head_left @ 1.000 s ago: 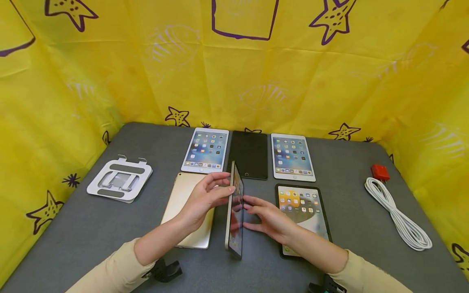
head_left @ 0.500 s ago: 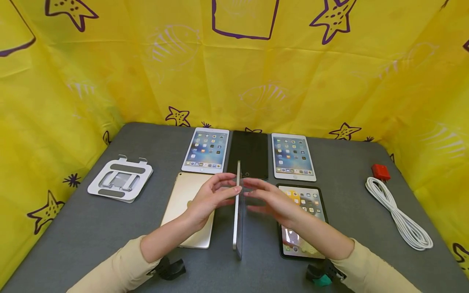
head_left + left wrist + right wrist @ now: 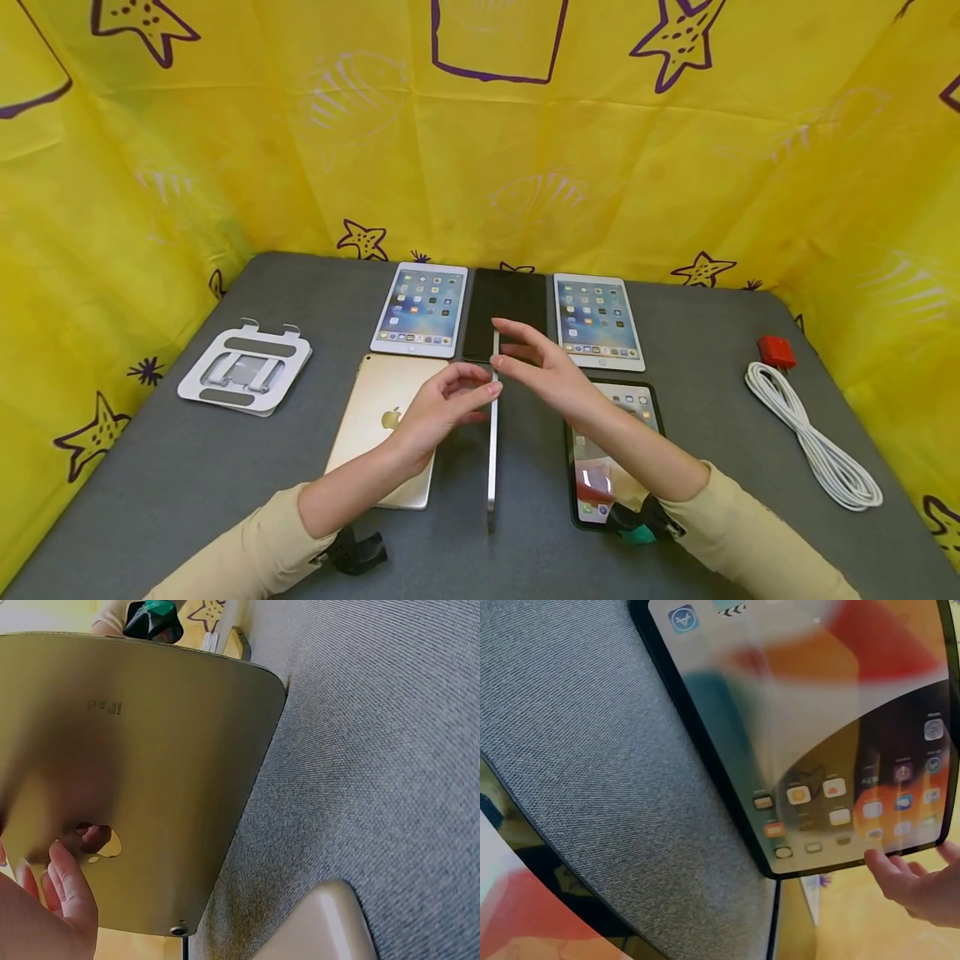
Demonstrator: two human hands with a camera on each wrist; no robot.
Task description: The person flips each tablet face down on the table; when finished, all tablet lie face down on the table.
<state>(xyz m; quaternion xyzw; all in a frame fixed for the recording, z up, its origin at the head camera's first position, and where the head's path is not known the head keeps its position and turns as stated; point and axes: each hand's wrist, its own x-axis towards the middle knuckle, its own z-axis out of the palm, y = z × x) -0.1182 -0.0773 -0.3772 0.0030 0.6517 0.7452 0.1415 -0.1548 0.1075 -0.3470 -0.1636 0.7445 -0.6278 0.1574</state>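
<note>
A tablet [image 3: 492, 450] stands on its long edge mid-table, seen nearly edge-on in the head view. Its gold back [image 3: 172, 765] faces my left hand [image 3: 431, 408], whose thumb lies at the upper edge with the fingers against the back. My right hand [image 3: 558, 375] holds the far upper corner, thumb and forefinger at the edge. The right wrist view shows its lit screen [image 3: 810, 750] with app icons and a black bezel. Left of it a gold tablet [image 3: 356, 429] lies face down; to the right a black-framed tablet [image 3: 592, 467] lies face up, partly under my right forearm.
Behind, a white tablet [image 3: 420, 308], a black tablet [image 3: 510, 300] and a second white tablet [image 3: 600, 321] lie in a row. A folded white stand [image 3: 247, 367] is at left; a red charger plug [image 3: 777, 352] and coiled white cable [image 3: 813, 437] at right. Yellow cloth [image 3: 480, 167] encloses the table.
The tablet has turned from showing its screen at a slant to nearly edge-on, shifting slightly right. My right hand has risen from beside the screen to the far upper corner; my left moved slightly right.
</note>
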